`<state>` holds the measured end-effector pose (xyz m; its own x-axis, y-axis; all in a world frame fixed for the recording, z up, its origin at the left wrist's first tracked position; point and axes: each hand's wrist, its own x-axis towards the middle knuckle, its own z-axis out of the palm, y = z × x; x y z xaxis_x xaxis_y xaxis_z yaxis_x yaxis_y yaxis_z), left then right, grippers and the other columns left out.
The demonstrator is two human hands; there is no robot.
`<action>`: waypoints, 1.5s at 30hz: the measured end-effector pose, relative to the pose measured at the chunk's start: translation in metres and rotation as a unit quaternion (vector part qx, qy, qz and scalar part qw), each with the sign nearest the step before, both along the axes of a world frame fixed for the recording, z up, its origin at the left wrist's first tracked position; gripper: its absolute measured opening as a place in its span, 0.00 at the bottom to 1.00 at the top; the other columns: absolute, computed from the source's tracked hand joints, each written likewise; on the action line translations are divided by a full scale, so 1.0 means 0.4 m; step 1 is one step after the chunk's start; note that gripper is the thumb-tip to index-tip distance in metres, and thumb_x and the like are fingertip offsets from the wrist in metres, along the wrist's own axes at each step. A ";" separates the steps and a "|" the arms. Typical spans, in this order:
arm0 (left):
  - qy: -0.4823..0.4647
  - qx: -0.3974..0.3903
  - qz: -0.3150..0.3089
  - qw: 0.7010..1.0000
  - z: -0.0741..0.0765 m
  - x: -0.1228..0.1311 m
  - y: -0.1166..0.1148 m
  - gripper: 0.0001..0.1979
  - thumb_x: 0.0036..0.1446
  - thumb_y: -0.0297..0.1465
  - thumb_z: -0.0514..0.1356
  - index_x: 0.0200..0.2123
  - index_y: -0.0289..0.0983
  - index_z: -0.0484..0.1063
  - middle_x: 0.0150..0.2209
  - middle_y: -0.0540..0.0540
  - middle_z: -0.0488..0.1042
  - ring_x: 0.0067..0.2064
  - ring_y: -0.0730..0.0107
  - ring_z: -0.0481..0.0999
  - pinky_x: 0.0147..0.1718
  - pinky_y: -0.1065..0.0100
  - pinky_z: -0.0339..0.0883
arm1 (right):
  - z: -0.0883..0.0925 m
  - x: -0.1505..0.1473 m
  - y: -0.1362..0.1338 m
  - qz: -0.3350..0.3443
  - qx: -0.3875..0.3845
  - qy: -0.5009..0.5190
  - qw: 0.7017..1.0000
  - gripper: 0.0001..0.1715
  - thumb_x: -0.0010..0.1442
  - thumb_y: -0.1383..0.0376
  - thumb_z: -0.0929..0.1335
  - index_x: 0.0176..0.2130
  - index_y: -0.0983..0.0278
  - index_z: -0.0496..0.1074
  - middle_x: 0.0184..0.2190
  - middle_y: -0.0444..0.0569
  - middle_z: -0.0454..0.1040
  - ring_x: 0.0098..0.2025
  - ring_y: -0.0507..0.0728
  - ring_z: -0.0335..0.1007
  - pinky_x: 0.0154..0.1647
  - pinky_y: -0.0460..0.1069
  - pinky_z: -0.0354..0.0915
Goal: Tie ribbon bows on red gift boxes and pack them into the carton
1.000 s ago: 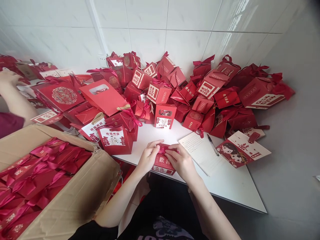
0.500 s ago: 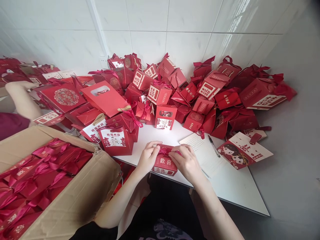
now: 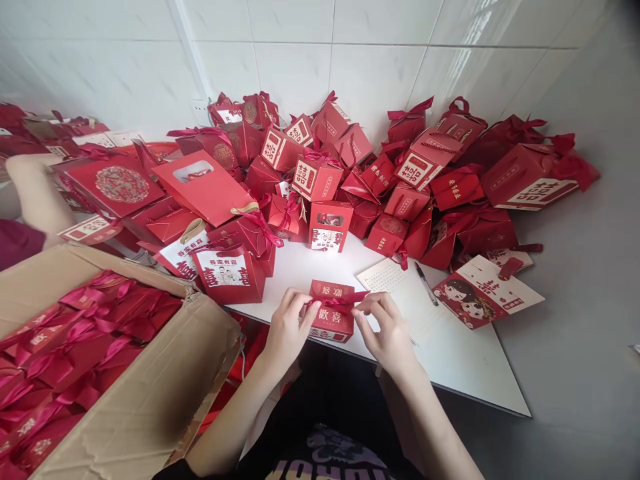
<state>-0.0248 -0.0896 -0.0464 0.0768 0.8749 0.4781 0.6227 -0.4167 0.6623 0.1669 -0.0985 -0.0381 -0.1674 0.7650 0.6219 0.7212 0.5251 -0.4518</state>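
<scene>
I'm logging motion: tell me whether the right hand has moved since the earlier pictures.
Yes: the right hand has moved rightward, nearer the pen.

Near me, a white table (image 3: 465,357) stands before a pale, glossy tiled wall (image 3: 295,70) with bright reflections (image 3: 479,30) upper right, a smooth gray surface (image 3: 580,280) rising alongside.

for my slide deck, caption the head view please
Left hand and right hand finger the ribbon across a red box.
</scene>
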 end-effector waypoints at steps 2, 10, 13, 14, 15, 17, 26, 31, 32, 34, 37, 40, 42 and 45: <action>0.026 0.009 0.002 1.000 0.004 0.007 -0.009 0.07 0.62 0.32 0.51 0.31 0.39 0.65 0.30 0.49 0.67 0.32 0.71 0.69 0.33 0.70 0.64 | 0.006 -0.022 -0.006 -0.032 -0.103 0.056 0.993 0.14 0.64 0.59 0.60 0.29 0.62 0.66 0.26 0.47 0.69 0.27 0.54 0.66 0.29 0.48 0.63; 0.017 0.024 -0.019 0.999 -0.016 0.012 -0.013 0.05 0.60 0.30 0.52 0.31 0.39 0.65 0.39 0.46 0.74 0.41 0.66 0.71 0.41 0.64 0.66 | 0.014 -0.069 -0.002 -0.075 -0.257 0.086 0.960 0.25 0.61 0.49 0.59 0.20 0.61 0.59 0.14 0.42 0.64 0.16 0.51 0.58 0.20 0.46 0.55; 0.015 0.008 -0.029 0.999 -0.022 0.009 -0.008 0.07 0.60 0.30 0.53 0.29 0.39 0.64 0.42 0.45 0.75 0.41 0.65 0.71 0.41 0.62 0.67 | 0.005 -0.070 0.005 -0.073 -0.269 0.122 0.953 0.24 0.60 0.49 0.60 0.20 0.61 0.60 0.14 0.41 0.62 0.16 0.51 0.57 0.19 0.46 0.55; 0.014 0.004 -0.035 0.999 -0.021 0.008 -0.005 0.07 0.59 0.30 0.53 0.28 0.39 0.64 0.43 0.45 0.75 0.41 0.65 0.71 0.40 0.62 0.67 | 0.002 -0.069 0.007 -0.070 -0.276 0.131 0.949 0.24 0.59 0.50 0.61 0.20 0.61 0.59 0.13 0.40 0.61 0.16 0.51 0.57 0.19 0.46 0.54; 0.014 0.001 -0.041 0.999 -0.019 0.005 -0.003 0.07 0.59 0.30 0.53 0.27 0.39 0.64 0.43 0.45 0.76 0.41 0.65 0.71 0.41 0.62 0.67 | -0.001 -0.068 0.008 -0.066 -0.285 0.141 0.946 0.23 0.59 0.50 0.61 0.20 0.61 0.59 0.13 0.40 0.60 0.16 0.51 0.56 0.19 0.46 0.54; 0.012 -0.009 -0.055 0.998 -0.014 0.001 0.003 0.08 0.59 0.29 0.53 0.27 0.39 0.64 0.44 0.45 0.76 0.41 0.65 0.71 0.41 0.61 0.67 | -0.006 -0.066 0.007 -0.048 -0.296 0.164 0.940 0.21 0.59 0.52 0.61 0.21 0.61 0.59 0.14 0.39 0.59 0.17 0.51 0.55 0.20 0.45 0.54; -0.069 -0.088 -0.077 0.991 -0.018 0.002 0.008 0.09 0.59 0.30 0.52 0.25 0.39 0.61 0.50 0.43 0.72 0.47 0.62 0.71 0.45 0.59 0.66 | -0.056 -0.049 -0.017 0.036 -0.266 0.311 0.912 0.17 0.60 0.54 0.63 0.26 0.62 0.61 0.22 0.41 0.62 0.25 0.51 0.58 0.25 0.46 0.58; -0.205 -0.112 0.005 0.972 -0.047 0.020 -0.001 0.10 0.58 0.33 0.53 0.26 0.37 0.66 0.46 0.42 0.67 0.49 0.63 0.69 0.40 0.67 0.68 | -0.078 -0.045 -0.010 0.038 -0.261 0.350 0.899 0.16 0.58 0.54 0.65 0.27 0.62 0.62 0.23 0.42 0.62 0.26 0.51 0.58 0.27 0.47 0.59; -0.218 -0.118 0.017 0.969 -0.051 0.023 -0.001 0.09 0.58 0.34 0.53 0.27 0.37 0.66 0.43 0.43 0.67 0.46 0.64 0.70 0.39 0.68 0.68 | -0.079 -0.046 -0.009 0.040 -0.265 0.357 0.895 0.16 0.58 0.54 0.65 0.27 0.62 0.62 0.23 0.42 0.62 0.26 0.51 0.58 0.27 0.47 0.59; -0.223 -0.127 0.032 0.966 -0.054 0.025 0.000 0.09 0.58 0.34 0.53 0.27 0.38 0.65 0.36 0.47 0.65 0.40 0.68 0.70 0.38 0.69 0.66 | -0.080 -0.046 -0.005 0.043 -0.277 0.376 0.883 0.16 0.57 0.53 0.65 0.27 0.62 0.62 0.23 0.42 0.62 0.26 0.52 0.59 0.27 0.47 0.60; -0.218 -0.152 0.028 0.964 -0.050 0.024 0.005 0.11 0.59 0.36 0.52 0.25 0.38 0.61 0.28 0.51 0.61 0.32 0.72 0.66 0.34 0.71 0.64 | -0.086 -0.044 0.000 0.048 -0.296 0.419 0.857 0.17 0.56 0.53 0.66 0.27 0.62 0.62 0.24 0.42 0.63 0.27 0.52 0.60 0.28 0.47 0.60; -0.217 -0.160 0.005 0.963 -0.047 0.021 0.008 0.12 0.59 0.35 0.51 0.24 0.38 0.58 0.27 0.52 0.60 0.30 0.72 0.64 0.31 0.71 0.62 | -0.102 -0.040 0.003 0.068 -0.311 0.461 0.828 0.16 0.57 0.53 0.66 0.28 0.62 0.62 0.25 0.42 0.64 0.27 0.52 0.61 0.30 0.47 0.61; -0.202 -0.147 0.003 0.968 -0.048 0.020 0.008 0.12 0.59 0.34 0.50 0.24 0.38 0.58 0.27 0.52 0.60 0.30 0.72 0.64 0.30 0.71 0.61 | -0.116 -0.041 0.004 0.079 -0.312 0.481 0.815 0.15 0.57 0.54 0.66 0.29 0.62 0.62 0.25 0.42 0.64 0.28 0.52 0.62 0.31 0.47 0.61; -0.177 -0.128 0.005 0.976 -0.053 0.018 0.009 0.11 0.59 0.33 0.50 0.24 0.38 0.58 0.28 0.52 0.59 0.30 0.72 0.63 0.31 0.71 0.60 | -0.134 -0.039 0.005 0.098 -0.313 0.493 0.806 0.15 0.58 0.54 0.64 0.28 0.61 0.60 0.24 0.42 0.64 0.27 0.53 0.63 0.30 0.48 0.62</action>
<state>-0.0176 -0.0859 -0.0675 -0.0635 0.9689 0.2390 0.3388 -0.2044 0.9184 0.1513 -0.0964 -0.0916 0.0170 0.9994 0.0290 -0.2196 0.0321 -0.9751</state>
